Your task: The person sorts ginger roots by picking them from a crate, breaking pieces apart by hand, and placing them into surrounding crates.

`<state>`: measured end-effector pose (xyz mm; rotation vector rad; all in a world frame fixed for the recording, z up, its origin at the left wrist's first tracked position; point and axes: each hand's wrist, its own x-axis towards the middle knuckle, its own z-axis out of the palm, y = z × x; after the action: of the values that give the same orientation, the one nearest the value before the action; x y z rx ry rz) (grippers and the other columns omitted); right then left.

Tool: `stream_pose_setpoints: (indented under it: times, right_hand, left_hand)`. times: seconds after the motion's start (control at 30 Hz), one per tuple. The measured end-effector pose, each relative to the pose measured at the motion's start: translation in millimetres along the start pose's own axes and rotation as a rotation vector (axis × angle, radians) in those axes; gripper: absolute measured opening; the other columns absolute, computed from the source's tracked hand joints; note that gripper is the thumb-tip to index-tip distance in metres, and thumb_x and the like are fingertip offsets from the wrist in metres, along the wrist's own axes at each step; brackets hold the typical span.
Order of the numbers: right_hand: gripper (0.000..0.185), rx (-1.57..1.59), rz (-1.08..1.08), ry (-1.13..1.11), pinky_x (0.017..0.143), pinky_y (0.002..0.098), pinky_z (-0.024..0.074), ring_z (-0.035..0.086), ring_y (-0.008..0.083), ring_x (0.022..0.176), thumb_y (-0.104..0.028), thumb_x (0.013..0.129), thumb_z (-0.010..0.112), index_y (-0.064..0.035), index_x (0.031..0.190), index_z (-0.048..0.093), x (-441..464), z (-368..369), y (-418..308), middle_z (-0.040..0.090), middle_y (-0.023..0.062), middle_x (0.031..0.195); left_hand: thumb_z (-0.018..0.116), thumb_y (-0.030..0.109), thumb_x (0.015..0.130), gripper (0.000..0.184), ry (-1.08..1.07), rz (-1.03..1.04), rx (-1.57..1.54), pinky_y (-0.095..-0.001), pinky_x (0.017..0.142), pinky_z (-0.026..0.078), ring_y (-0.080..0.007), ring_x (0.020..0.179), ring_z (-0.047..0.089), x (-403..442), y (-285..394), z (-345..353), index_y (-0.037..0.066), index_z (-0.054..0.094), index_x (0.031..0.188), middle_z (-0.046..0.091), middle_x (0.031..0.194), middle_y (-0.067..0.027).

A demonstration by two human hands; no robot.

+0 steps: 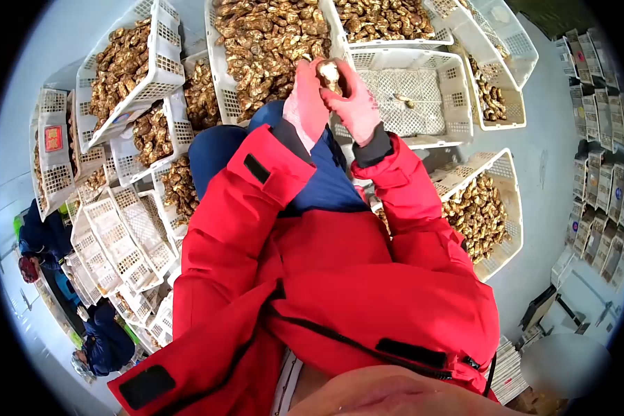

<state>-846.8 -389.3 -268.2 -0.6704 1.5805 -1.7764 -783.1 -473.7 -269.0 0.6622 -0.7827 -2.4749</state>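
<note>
Both my hands wear pink gloves and are raised at the inner end of a full crate. A brown mushroom with a pale white middle sits between them. My left hand closes on its left side, with its fingertips partly hidden. My right hand grips the same mushroom from the right, thumb against its lower edge. Just beyond lies a white plastic crate heaped with similar mushrooms. Right of my hands stands another white crate with one small mushroom on its slatted bottom.
Further mushroom-filled crates stand at the top, on the left and at my right side. Stacked white crates run down the left. Two people in dark clothes are at far left. Grey floor shows on the right.
</note>
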Motion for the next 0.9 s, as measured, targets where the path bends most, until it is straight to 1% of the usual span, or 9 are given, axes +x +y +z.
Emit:
stream_pose_setpoints:
  times: [0.07,0.17,0.4,0.43,0.57,0.6,0.63,0.77,0.9]
  right_hand:
    - [0.053,0.059,0.12,0.014,0.073,0.0215,0.0443,0.054,0.0092,0.084,0.001,0.077,0.057,-0.0012,0.127,0.041,0.1,8.1,-17.9,0.058,0.005,0.098]
    - [0.046,0.386,0.072,-0.033,0.069,0.022,0.0468,0.056,0.0115,0.082,0.004,0.078,0.054,0.001,0.123,0.043,9.6,-12.9,7.2,0.058,0.0071,0.101]
    - [0.03,0.536,0.224,0.055,0.067,0.0257,0.0503,0.06,0.0154,0.076,-0.003,0.082,0.052,0.0024,0.112,0.05,5.6,-91.0,52.9,0.061,0.0101,0.092]
    - [0.032,0.402,0.286,0.202,0.066,0.027,0.0511,0.06,0.0145,0.075,-0.003,0.081,0.054,-0.0009,0.113,0.05,1.9,-104.7,67.6,0.062,0.0082,0.091]
    - [0.022,-0.198,0.609,0.416,0.065,0.0279,0.0477,0.058,0.0171,0.077,-0.007,0.083,0.055,-0.0009,0.103,0.052,-16.8,-182.2,210.0,0.059,0.0089,0.087]
    - [0.024,-0.476,0.659,0.482,0.065,0.0268,0.0468,0.058,0.0163,0.078,-0.008,0.082,0.055,0.0002,0.104,0.052,-15.7,-181.6,207.0,0.059,0.009,0.087]
    - [0.026,-0.678,0.625,0.57,0.066,0.0258,0.0459,0.057,0.0155,0.078,-0.009,0.081,0.056,0.0012,0.105,0.052,-8.2,-174.9,191.7,0.06,0.0092,0.087]
    - [0.041,-0.213,-0.106,0.381,0.076,0.0232,0.0446,0.057,0.0144,0.09,-0.013,0.08,0.058,0.0006,0.118,0.048,51.0,-88.3,73.3,0.061,0.0102,0.099]
    - [0.042,-0.847,-0.21,-0.14,0.084,0.0303,0.044,0.056,0.022,0.099,-0.015,0.079,0.055,-0.0094,0.12,0.048,133.3,1.1,75.9,0.058,0.0102,0.11]
  left_hand:
    - [0.033,0.038,0.094,0.052,-0.034,0.037,0.553,-0.0376,0.097,0.03,-0.0229,0.118,0.036,-7.8,11.8,-3.6,0.001,0.03,0.13,0.039,0.129,-0.0125]
    - [0.032,0.036,0.094,0.055,-0.134,-0.136,0.127,-0.0434,0.104,0.023,-0.0268,0.132,0.018,-19.2,29.5,-0.8,0.002,0.021,0.135,0.016,0.144,-0.0127]
    - [0.04,0.032,0.093,0.054,-0.128,-0.246,-0.023,-0.039,0.103,0.029,-0.0283,0.124,0.034,-24.1,115.2,-13.2,-0.004,0.027,0.131,0.034,0.135,-0.0179]
    - [0.04,0.03,0.093,0.053,-0.086,-0.254,-0.068,-0.0378,0.103,0.03,-0.0275,0.124,0.034,-23.4,132.9,-23.2,-0.004,0.027,0.132,0.034,0.135,-0.0178]
    - [0.041,0.026,0.093,0.046,-0.71,-0.081,-0.321,-0.0351,0.099,0.035,-0.0245,0.115,0.045,-2.8,171.3,-107.2,-0.003,0.034,0.128,0.044,0.128,-0.0136]
    - [0.042,0.026,0.092,0.045,-0.328,-0.028,-0.192,-0.0353,0.099,0.035,-0.025,0.114,0.046,-12.7,174.1,-110.4,-0.002,0.037,0.126,0.047,0.126,-0.0129]
    - [0.043,0.026,0.092,0.043,0.058,0.021,-0.067,-0.0356,0.098,0.036,-0.0254,0.113,0.047,-22.9,176.4,-113.3,-0.002,0.04,0.125,0.049,0.124,-0.0123]
    - [0.049,0.026,0.089,0.037,0.214,0.042,-0.073,-0.037,0.096,0.039,-0.0256,0.108,0.051,-6.4,154.3,-137.0,0.0,0.049,0.116,0.056,0.112,-0.0129]
    - [0.047,0.021,0.091,0.03,-0.055,0.162,0.092,-0.0368,0.093,0.041,-0.0241,0.105,0.053,3.9,141.4,-154.2,-0.002,0.051,0.109,0.058,0.105,-0.0128]
